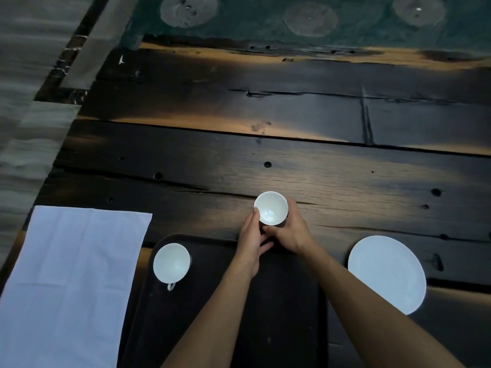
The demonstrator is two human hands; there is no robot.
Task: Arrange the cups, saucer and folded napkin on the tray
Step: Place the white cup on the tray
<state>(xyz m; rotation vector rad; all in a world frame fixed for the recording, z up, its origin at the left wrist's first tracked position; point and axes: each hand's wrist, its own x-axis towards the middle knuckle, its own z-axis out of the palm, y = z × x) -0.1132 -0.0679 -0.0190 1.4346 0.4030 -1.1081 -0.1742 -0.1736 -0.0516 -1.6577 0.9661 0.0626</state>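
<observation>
Tray [287,301] lay nearest, the first cup [171,262] already on its far left corner. The napkin [71,282] and saucer [386,273] flanked it on the bench [292,160]. Just past its far rim, left hand [251,251] and right hand [289,232] clasped the second cup [271,208]. It should probably be lifted level over the rim, leaving room for the saucer.

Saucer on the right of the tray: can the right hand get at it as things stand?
Probably, but not yet: the right hand grips the cup together with the left hand. Once freed, its way looks clear: the saucer lies on bare table beside that forearm, nothing between.
</observation>
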